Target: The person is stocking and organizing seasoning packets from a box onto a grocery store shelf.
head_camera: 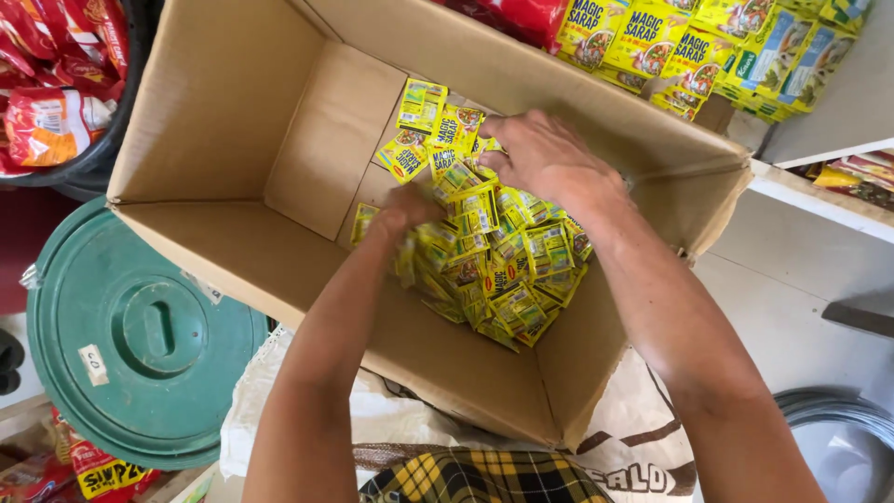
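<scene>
Shop clutter is seen around a large brown cardboard box standing open at the centre. A heap of small yellow sachets is piled in the right part of the box, against its right wall, with a few loose ones spread toward the far side. Both hands are sunk into this heap. The left hand is pushed into the near left edge of the pile, its fingers buried, so whether it is clenched on sachets cannot be told. The right hand is laid over the far top of the pile, fingers curled down onto the sachets; a firm grasp cannot be confirmed. To the left, a round green lid with a moulded handle is seen, bearing a small white sticker. Red snack packets are held in a dark tub at far left. Hanging strips of yellow sachets are shown at far right. A white printed sack lies under the near side of the box.
</scene>
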